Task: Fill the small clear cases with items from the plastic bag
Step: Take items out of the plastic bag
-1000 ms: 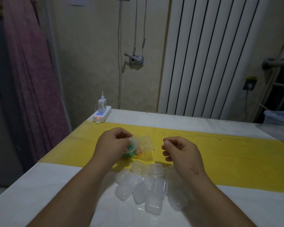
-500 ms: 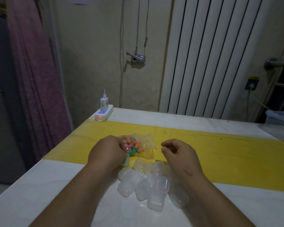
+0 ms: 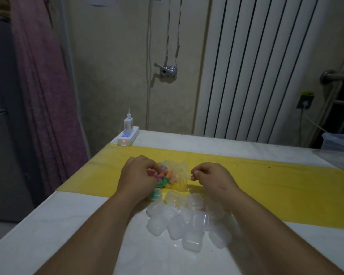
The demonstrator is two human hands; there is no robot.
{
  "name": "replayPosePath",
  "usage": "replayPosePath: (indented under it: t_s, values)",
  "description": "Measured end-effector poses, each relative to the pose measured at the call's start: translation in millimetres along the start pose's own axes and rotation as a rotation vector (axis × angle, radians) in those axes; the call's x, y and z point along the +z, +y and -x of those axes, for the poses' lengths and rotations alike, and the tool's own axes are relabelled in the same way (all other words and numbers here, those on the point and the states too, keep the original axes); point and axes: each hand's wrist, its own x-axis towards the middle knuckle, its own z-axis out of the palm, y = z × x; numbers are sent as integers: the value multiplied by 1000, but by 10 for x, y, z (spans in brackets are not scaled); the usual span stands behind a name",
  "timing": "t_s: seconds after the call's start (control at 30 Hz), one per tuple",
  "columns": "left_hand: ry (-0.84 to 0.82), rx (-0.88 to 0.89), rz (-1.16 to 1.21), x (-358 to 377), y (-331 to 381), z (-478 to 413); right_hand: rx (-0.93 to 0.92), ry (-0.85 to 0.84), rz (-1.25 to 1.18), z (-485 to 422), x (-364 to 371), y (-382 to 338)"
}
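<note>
hands: two, left hand [image 3: 139, 175] and right hand [image 3: 213, 176]
plastic bag: one [image 3: 176, 172], clear, between the hands
items in the bag: several small coloured pieces [image 3: 167, 175], pink, orange, green; exact number cannot be told
small clear cases: about ten in one heap [image 3: 187, 221] on the tabletop; overlap prevents a firm count
case with green contents: one [image 3: 156, 194], beside the left hand
yellow strip: one [image 3: 276, 185] across the tabletop
power strip: one [image 3: 127, 137], with one charger [image 3: 128, 124] plugged in
radiator: one [image 3: 266, 66]
wall socket: one [image 3: 304, 102]
curtain: one [image 3: 44, 96]
</note>
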Motion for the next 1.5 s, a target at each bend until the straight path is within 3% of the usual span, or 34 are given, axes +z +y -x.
replayPosePath:
  t_s: [0.2, 0.4, 0.5, 0.67, 1.03, 1.5]
  values:
    - [-70, 47, -90, 42, -74, -20, 19, -104, 119, -207, 158, -114]
    - [-94, -13, -8, 48, -60, -33, -71, -102, 487, -260, 253, -273]
    - [-83, -32, -5, 55, -65, -39, -166, -147, 410, -276, 313, -302]
    - [-99, -60, -24, 53, -53, -43, -171, -264, 306, -306, 422, -319]
    - [-126, -178, 12, 64, -44, -53, -157, -263, 477, -377, 592, -357]
    - [-143, -221, 25, -18, 15, -36, -118, -307, 329, -328, 603, -324]
